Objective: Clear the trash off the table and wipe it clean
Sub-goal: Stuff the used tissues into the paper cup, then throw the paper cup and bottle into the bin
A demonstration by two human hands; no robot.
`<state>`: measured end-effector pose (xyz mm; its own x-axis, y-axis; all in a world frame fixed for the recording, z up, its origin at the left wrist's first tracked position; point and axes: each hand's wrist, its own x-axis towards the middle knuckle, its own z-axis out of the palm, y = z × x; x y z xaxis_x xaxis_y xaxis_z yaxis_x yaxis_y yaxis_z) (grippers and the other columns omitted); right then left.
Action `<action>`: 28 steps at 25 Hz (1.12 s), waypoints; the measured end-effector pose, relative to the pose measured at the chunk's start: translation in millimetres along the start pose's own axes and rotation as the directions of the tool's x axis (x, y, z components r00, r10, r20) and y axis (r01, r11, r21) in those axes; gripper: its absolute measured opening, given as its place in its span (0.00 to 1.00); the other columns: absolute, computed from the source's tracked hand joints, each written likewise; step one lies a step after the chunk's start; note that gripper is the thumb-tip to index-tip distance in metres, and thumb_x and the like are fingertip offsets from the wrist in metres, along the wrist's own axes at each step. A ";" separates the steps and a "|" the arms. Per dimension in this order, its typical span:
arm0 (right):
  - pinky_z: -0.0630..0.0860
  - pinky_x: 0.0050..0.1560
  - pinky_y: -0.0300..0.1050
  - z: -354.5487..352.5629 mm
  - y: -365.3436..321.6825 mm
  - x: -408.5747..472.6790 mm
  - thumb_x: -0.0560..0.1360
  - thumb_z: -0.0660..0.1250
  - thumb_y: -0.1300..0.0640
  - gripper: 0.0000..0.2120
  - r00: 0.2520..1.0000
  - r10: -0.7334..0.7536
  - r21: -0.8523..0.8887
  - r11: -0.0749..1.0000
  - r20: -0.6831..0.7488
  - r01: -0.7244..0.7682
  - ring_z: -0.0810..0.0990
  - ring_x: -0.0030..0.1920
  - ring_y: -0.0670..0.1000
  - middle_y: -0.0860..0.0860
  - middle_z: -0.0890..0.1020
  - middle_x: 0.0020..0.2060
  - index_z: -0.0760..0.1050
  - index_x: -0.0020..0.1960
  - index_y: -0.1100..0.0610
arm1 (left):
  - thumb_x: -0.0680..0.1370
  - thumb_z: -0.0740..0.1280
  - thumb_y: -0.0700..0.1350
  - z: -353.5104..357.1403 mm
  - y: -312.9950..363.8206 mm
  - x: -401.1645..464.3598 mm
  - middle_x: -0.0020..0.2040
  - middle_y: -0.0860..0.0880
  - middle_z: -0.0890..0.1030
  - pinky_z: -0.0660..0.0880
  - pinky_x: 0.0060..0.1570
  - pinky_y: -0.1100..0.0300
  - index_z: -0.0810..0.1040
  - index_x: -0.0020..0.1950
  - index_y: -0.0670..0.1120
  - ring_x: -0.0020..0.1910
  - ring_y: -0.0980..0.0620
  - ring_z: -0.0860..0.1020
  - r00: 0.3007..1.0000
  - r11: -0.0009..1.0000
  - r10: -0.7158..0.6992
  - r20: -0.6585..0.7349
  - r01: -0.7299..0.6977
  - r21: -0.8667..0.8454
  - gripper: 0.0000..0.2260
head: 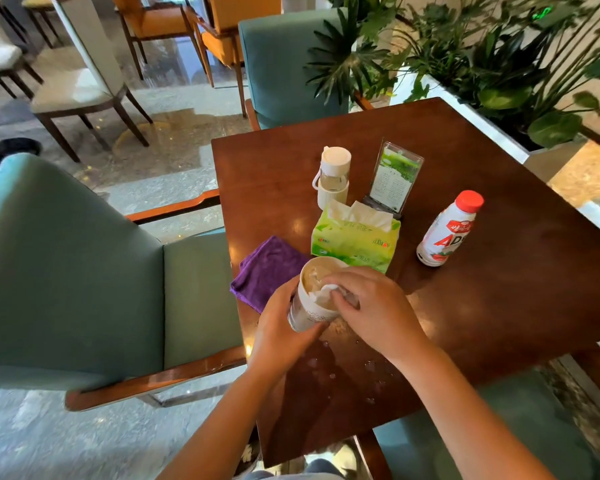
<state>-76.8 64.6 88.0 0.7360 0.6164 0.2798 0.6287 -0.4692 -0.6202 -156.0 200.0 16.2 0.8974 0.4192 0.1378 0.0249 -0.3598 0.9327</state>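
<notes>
A white paper cup (309, 313) is held tilted over the near left part of the dark wooden table (482, 271). My left hand (281, 330) is wrapped around its side. At the cup's rim, my right hand (371, 303) pinches a crumpled white tissue (321, 293); more white paper lies inside the cup. A folded purple cloth (267, 268) lies at the table's left edge, just behind the cup. Water drops and crumbs (343, 362) dot the table below my hands.
Behind the cup are a green tissue pack (355, 242), a white flask (333, 178), an acrylic sign holder (394, 178) and a white bottle with a red cap (445, 230). Teal chairs (84, 278) stand left and behind the table. A planter (482, 64) borders the right side.
</notes>
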 end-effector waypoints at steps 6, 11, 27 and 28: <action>0.59 0.71 0.52 -3.7 9.8 -39.4 0.77 0.56 0.51 0.18 0.984 -0.174 0.024 0.984 -0.035 0.175 0.70 0.66 0.43 0.46 0.76 0.63 0.71 0.65 0.52 | 0.66 0.77 0.51 1.1 9.3 -1.4 0.58 0.66 0.76 0.70 0.50 0.75 0.71 0.64 0.55 0.58 0.65 0.74 1.000 0.999 0.027 -0.005 -0.027 -0.043 0.29; 0.51 0.72 0.57 4.4 13.3 -39.9 0.78 0.50 0.49 0.20 0.992 -0.126 -0.094 0.987 0.019 0.128 0.79 0.55 0.46 0.48 0.84 0.50 0.79 0.51 0.55 | 0.67 0.75 0.54 5.4 14.6 -3.9 0.59 0.61 0.77 0.70 0.52 0.74 0.71 0.64 0.57 0.58 0.63 0.74 0.998 0.999 0.034 0.051 -0.033 -0.023 0.27; 0.69 0.60 0.62 -87.7 161.3 15.9 0.71 0.70 0.58 0.30 0.909 0.260 -0.464 0.793 -0.327 -0.394 0.63 0.68 0.64 0.62 0.65 0.69 0.64 0.70 0.54 | 0.65 0.78 0.50 23.0 11.0 0.9 0.58 0.68 0.72 0.70 0.51 0.75 0.66 0.62 0.65 0.59 0.68 0.71 0.999 0.997 -0.035 0.008 0.035 0.068 0.31; 0.67 0.62 0.61 -93.2 174.0 24.2 0.72 0.70 0.56 0.33 0.904 0.315 -0.536 0.729 -0.287 -0.425 0.59 0.70 0.64 0.62 0.59 0.72 0.59 0.72 0.52 | 0.65 0.78 0.48 23.2 11.5 0.0 0.58 0.68 0.72 0.71 0.51 0.73 0.66 0.62 0.65 0.58 0.67 0.71 0.999 0.996 -0.043 0.011 0.042 0.073 0.32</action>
<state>73.8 -61.1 55.2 0.9361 0.2278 0.2680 0.2805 -0.9432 -0.1782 -145.5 176.5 19.2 0.9002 0.4252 0.0939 0.0949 -0.4020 0.9107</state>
